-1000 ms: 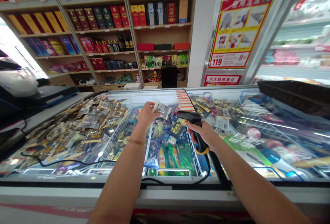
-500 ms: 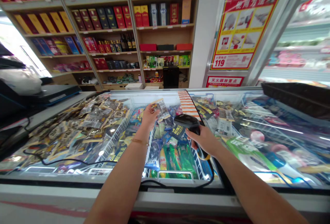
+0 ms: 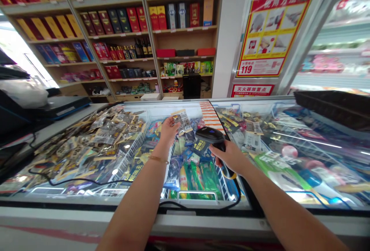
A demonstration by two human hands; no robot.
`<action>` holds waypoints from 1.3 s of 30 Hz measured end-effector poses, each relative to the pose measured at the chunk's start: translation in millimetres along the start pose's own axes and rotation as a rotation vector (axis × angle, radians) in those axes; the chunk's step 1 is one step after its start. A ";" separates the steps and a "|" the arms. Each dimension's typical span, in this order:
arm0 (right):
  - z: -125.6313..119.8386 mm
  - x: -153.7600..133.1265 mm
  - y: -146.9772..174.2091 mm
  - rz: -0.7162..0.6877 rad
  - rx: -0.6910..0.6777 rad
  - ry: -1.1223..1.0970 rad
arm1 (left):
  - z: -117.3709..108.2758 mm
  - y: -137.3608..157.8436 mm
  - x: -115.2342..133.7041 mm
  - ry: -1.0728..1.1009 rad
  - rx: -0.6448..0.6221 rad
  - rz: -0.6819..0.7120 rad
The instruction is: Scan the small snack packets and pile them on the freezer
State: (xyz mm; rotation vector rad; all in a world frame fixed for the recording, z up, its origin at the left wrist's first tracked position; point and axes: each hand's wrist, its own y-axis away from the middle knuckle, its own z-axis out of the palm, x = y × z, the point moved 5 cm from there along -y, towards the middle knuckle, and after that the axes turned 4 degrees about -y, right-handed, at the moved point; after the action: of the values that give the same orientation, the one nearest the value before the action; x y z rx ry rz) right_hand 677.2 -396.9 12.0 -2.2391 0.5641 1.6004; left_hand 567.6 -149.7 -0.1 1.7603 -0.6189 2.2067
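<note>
Pinched in my left hand (image 3: 169,130) is a small snack packet (image 3: 182,121), partly clear with a tan top edge, held above the glass of a chest freezer (image 3: 185,219). My right hand (image 3: 227,153) is wrapped around the handle of a black barcode scanner (image 3: 210,134). The scanner's head points left toward the packet, a short gap apart from it. From the scanner a black cable (image 3: 95,182) runs along the freezer's front edge. A heap of similar packets (image 3: 108,131) lies on the glass to the left of my hand.
Wire baskets (image 3: 196,196) of frozen goods show through the glass below my hands. A black tray (image 3: 332,106) sits at the right, and a dark flat device (image 3: 63,104) at the left. Shelves of boxes (image 3: 185,29) stand behind the freezer.
The packet in my left hand has shifted very slightly right and up. A small blue light now shows on top of the scanner. My right hand has hardly moved.
</note>
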 end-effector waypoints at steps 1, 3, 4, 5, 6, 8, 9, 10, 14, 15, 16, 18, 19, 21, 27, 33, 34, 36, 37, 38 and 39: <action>0.0 0.5 -0.3 -0.001 -0.002 -0.005 | -0.1 -0.1 -0.1 0.010 0.001 0.004; 0.0 2.3 -1.5 -0.002 0.002 -0.024 | 0.7 0.1 -0.2 0.044 -0.010 0.005; -0.4 3.1 -2.2 -0.001 0.008 -0.042 | 1.8 0.2 -0.6 0.064 -0.017 -0.003; -1.2 3.4 -2.8 -0.001 0.015 -0.068 | 3.2 0.4 -1.2 0.085 -0.017 -0.019; -2.9 3.1 -3.2 0.001 0.024 -0.102 | 4.9 0.6 -2.3 0.104 -0.004 -0.044; -10.2 1.3 -2.4 0.022 0.045 -0.186 | 11.7 1.2 -5.7 0.108 0.044 -0.113; -16.8 0.0 -1.0 0.042 0.064 -0.235 | 17.8 1.7 -7.6 0.090 0.070 -0.151; -25.6 -0.9 1.3 0.067 0.085 -0.280 | 26.3 2.5 -9.4 0.065 0.088 -0.186; -84.9 4.0 18.9 0.138 0.233 -0.361 | 87.4 9.4 -19.8 0.081 0.067 -0.311; -104.5 8.8 25.0 0.148 0.286 -0.366 | 108.1 12.1 -23.6 0.113 0.046 -0.340; -124.8 14.9 31.4 0.153 0.343 -0.379 | 129.8 15.0 -27.9 0.138 0.023 -0.364; -163.3 30.2 44.9 0.173 0.435 -0.406 | 172.8 21.1 -37.6 0.150 -0.012 -0.403; -180.6 38.2 51.7 0.187 0.468 -0.412 | 193.1 24.1 -43.0 0.144 -0.024 -0.419; -210.4 52.7 65.6 0.211 0.530 -0.411 | 229.3 30.0 -54.8 0.138 -0.043 -0.461; -251.3 79.0 95.9 0.263 0.623 -0.395 | 291.3 40.3 -82.8 0.148 -0.061 -0.512; -237.0 78.3 88.5 0.234 0.577 -0.438 | 293.3 34.8 -87.6 0.020 -0.085 -0.420; -231.3 75.4 84.4 0.225 0.559 -0.447 | 288.0 32.3 -85.9 0.002 -0.081 -0.403; -218.2 68.5 75.0 0.214 0.522 -0.457 | 271.0 24.9 -79.8 -0.035 -0.062 -0.365; -210.8 64.5 69.8 0.208 0.505 -0.464 | 258.6 19.6 -75.0 -0.071 -0.045 -0.334; -202.8 60.1 64.1 0.202 0.483 -0.471 | 243.2 13.5 -69.0 -0.127 -0.021 -0.293; -193.9 55.4 58.1 0.195 0.458 -0.478 | 225.2 6.8 -61.9 -0.192 0.006 -0.249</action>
State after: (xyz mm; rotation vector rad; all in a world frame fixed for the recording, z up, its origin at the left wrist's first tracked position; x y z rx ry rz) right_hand 823.0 -547.8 18.1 -1.4473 0.9154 1.7938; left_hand 773.4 -258.2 -20.9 1.9499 -0.4056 1.8925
